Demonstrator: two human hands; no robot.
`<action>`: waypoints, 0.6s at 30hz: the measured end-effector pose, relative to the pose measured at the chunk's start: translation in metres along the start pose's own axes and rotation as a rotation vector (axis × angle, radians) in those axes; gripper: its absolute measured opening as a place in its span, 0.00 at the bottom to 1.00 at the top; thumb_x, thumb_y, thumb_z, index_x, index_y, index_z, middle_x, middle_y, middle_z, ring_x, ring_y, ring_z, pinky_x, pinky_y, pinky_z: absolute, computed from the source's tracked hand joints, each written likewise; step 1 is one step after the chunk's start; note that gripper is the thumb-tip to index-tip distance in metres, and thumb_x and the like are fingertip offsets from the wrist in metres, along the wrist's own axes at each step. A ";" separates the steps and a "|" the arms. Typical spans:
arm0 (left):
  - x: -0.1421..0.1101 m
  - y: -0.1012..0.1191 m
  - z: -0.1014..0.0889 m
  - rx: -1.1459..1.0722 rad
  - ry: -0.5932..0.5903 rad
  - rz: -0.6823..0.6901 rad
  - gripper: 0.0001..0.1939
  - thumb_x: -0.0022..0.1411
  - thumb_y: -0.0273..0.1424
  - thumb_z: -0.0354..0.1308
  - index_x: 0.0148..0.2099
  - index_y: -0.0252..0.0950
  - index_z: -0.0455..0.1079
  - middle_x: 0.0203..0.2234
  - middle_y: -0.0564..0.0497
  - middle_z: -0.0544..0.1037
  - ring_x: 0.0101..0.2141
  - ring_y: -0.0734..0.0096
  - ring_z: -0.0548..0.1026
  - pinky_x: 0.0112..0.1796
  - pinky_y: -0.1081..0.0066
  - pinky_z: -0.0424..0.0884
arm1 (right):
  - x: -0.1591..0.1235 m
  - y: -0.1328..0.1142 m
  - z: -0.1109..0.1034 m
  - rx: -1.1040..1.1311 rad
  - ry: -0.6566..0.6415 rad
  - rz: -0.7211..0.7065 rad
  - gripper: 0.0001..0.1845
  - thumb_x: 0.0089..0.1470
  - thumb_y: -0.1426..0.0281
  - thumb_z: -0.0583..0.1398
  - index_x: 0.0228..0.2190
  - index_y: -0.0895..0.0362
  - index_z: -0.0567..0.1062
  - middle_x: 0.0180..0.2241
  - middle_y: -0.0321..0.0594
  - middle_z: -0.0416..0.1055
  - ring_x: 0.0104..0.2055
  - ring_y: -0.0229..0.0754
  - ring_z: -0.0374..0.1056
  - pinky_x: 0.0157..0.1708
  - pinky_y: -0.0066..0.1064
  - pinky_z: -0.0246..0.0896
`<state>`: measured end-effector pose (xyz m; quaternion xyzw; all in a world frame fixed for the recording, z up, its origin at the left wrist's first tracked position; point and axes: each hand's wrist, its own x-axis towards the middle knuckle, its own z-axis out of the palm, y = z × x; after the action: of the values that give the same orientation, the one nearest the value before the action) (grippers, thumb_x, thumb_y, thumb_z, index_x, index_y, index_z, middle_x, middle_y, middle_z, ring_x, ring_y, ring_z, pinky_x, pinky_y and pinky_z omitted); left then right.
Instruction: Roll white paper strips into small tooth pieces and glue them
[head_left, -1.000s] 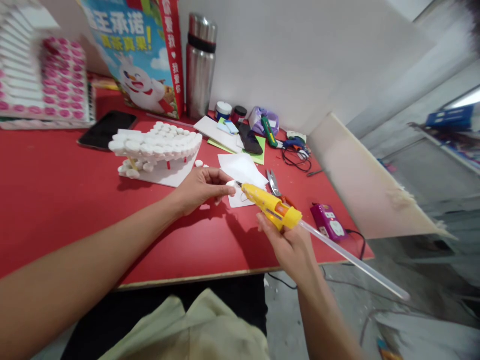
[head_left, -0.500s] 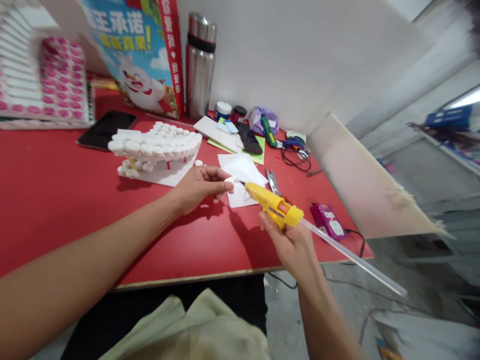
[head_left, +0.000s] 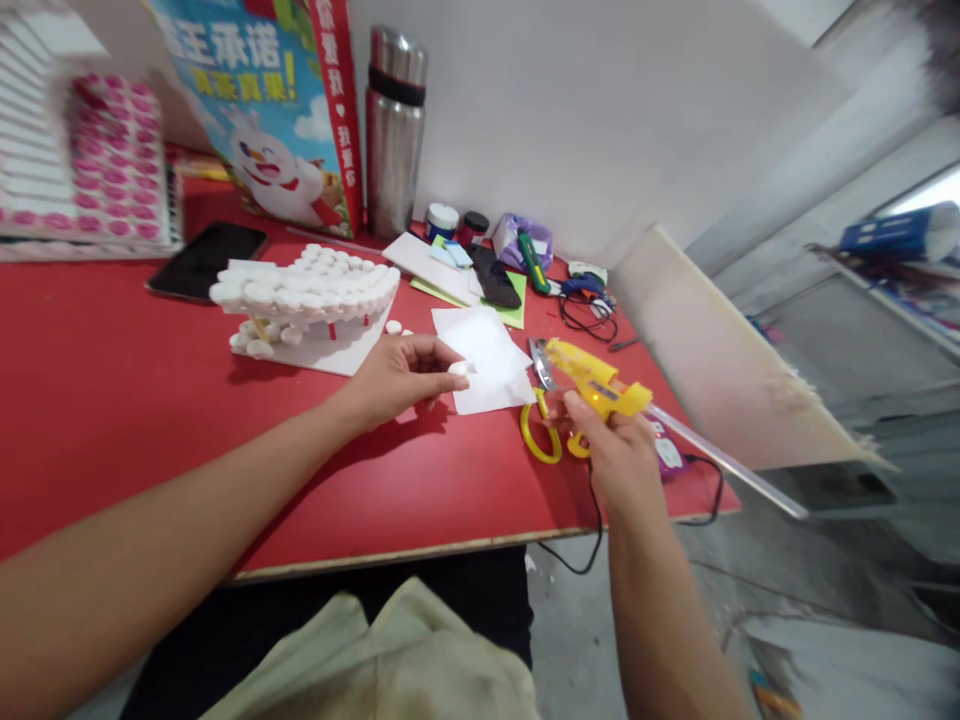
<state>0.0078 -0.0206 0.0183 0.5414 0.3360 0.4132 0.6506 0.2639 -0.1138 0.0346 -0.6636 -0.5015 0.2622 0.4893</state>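
My left hand (head_left: pixel 397 375) pinches a small white foam piece (head_left: pixel 457 368) between thumb and fingertips, just above the red table (head_left: pixel 112 400). My right hand (head_left: pixel 611 455) grips a yellow glue gun (head_left: pixel 592 375) with a long clear glue stick (head_left: pixel 727 463) sticking out behind it. The gun hangs over yellow-handled scissors (head_left: pixel 544 420), its nozzle a hand's width right of the foam piece. A white model of foam discs (head_left: pixel 307 295) stands on a white base behind my left hand. A white paper sheet (head_left: pixel 487 355) lies between my hands.
At the back stand a steel flask (head_left: pixel 394 130), a colourful box (head_left: pixel 262 110), paint jars (head_left: pixel 442 218) and small tools. A black phone (head_left: pixel 206 258) lies left. A purple power strip (head_left: pixel 667 450) sits by the table's right edge. A beige board (head_left: pixel 720 350) leans there.
My right hand has pulled the glue gun away from the foam piece, to the right and over the scissors. My left hand still pinches the piece in about the same place.
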 end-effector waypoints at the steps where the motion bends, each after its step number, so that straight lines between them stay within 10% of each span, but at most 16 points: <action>1: 0.000 0.000 0.000 0.013 -0.010 0.010 0.17 0.46 0.32 0.79 0.36 0.30 0.79 0.18 0.54 0.76 0.18 0.78 0.70 0.21 0.77 0.65 | 0.011 0.010 -0.005 0.039 0.067 0.034 0.20 0.55 0.52 0.69 0.33 0.58 0.83 0.32 0.44 0.82 0.34 0.47 0.79 0.39 0.40 0.76; 8: 0.001 -0.003 -0.002 0.039 -0.014 0.008 0.17 0.47 0.32 0.78 0.37 0.30 0.79 0.18 0.55 0.75 0.17 0.80 0.70 0.20 0.78 0.64 | 0.053 0.048 -0.027 0.037 0.241 0.109 0.22 0.42 0.53 0.74 0.26 0.59 0.79 0.22 0.38 0.76 0.23 0.38 0.70 0.25 0.30 0.65; 18: 0.000 -0.003 0.000 0.013 -0.016 -0.012 0.14 0.49 0.28 0.75 0.39 0.29 0.81 0.19 0.54 0.78 0.18 0.80 0.71 0.21 0.79 0.65 | 0.027 0.031 -0.032 -0.180 0.140 -0.047 0.21 0.54 0.50 0.68 0.32 0.57 0.83 0.31 0.43 0.82 0.36 0.48 0.78 0.39 0.38 0.72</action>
<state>0.0081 -0.0206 0.0151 0.5469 0.3368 0.4026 0.6522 0.3136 -0.1019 0.0226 -0.7095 -0.5029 0.1577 0.4677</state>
